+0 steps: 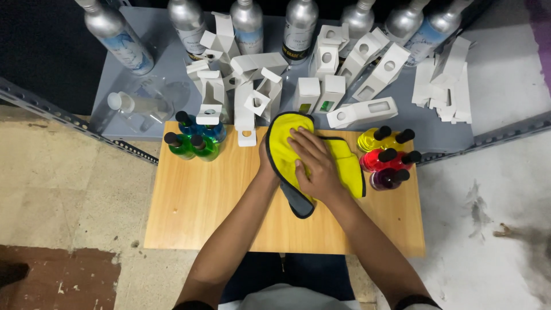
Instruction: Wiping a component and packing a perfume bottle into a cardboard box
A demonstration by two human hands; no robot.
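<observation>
At frame centre, our right hand presses flat, fingers spread, on the yellow cloth; our left hand grips its edge.

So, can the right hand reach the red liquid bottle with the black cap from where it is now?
Probably yes. The right hand lies on the yellow cloth, and the red bottle stands just beside that cloth with nothing between them.

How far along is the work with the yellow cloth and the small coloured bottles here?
Done: nothing clearly finished. In hand: both hands, left hand and right hand, wrap the yellow cloth; its contents are hidden. Left: green and blue bottles, yellow, red and purple bottles, and white cartons stand unpaired.
</observation>
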